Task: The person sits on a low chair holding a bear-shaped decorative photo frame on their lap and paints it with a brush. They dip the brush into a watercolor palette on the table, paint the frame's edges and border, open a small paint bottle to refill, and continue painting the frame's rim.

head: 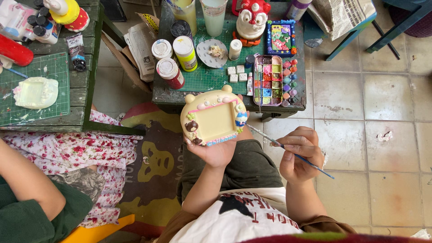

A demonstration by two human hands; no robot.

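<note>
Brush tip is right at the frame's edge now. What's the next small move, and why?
Probably ease the brush tip onto the small blue figure at the right edge of the frame. The right hand aims the tip just beside it, and the left hand holds the frame tilted towards the brush.

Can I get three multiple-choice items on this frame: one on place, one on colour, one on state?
1. Where is the paint palette?
A. on the floor
B. on the green mat of the small table
C. on the person's lap

2. What colour is the handle of the brush?
A. blue
B. red
C. yellow

3. How is the bear-shaped frame held?
A. lying on the table
B. hanging on a wall
C. lifted in the left hand

Answers: 1 B, it lies on the mat beside the jars. 2 A, the shaft in the right hand is blue. 3 C, the left hand's fingers cup it from below.
</note>
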